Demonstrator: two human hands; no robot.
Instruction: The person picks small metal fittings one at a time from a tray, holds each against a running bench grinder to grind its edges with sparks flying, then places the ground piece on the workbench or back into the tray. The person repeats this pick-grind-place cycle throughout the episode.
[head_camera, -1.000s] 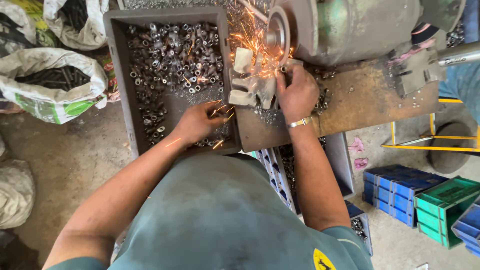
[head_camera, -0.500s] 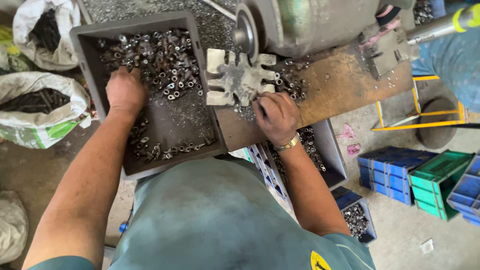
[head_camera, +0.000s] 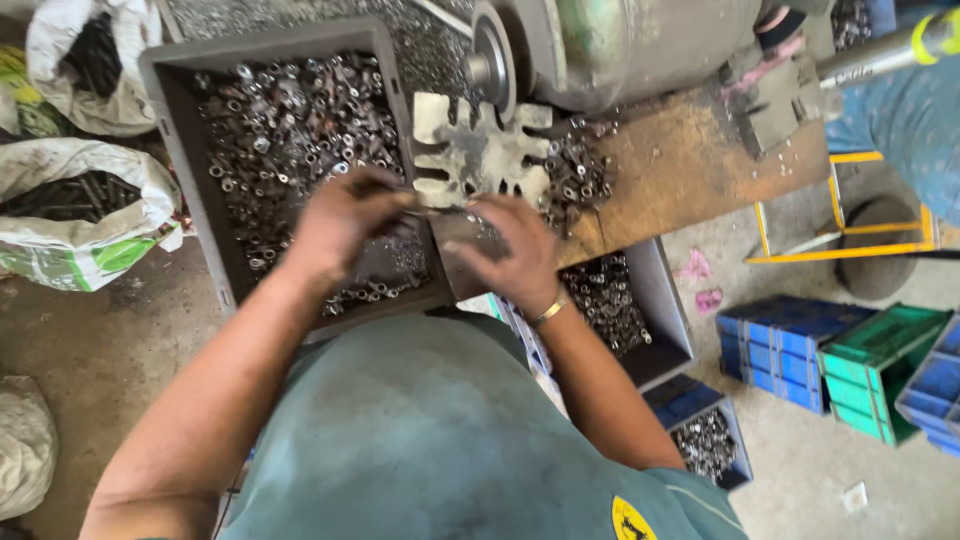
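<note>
My left hand (head_camera: 340, 225) and my right hand (head_camera: 510, 250) meet over the right edge of a grey bin (head_camera: 185, 170) full of small metal nuts and sleeves (head_camera: 290, 130). Both pinch a small metal piece (head_camera: 435, 207) between their fingertips. Just beyond them a notched metal rest plate (head_camera: 480, 150) lies on a rusty bench plate (head_camera: 680, 170), in front of a grinding wheel (head_camera: 492, 60) on a green-grey motor (head_camera: 640, 40). A heap of small metal parts (head_camera: 575, 175) sits right of the rest plate. A bracelet is on my right wrist.
White sacks (head_camera: 80, 210) holding dark metal parts stand at the left. A grey box of parts (head_camera: 620, 310) and a blue one (head_camera: 705, 440) sit under the bench. Blue and green crates (head_camera: 850, 360) are on the floor at right, with a yellow frame (head_camera: 850, 250) behind.
Sparks flew at the wheel a second ago. Then my left hand reached into the bin, and now it has come back to meet my right hand at the bin's edge.
</note>
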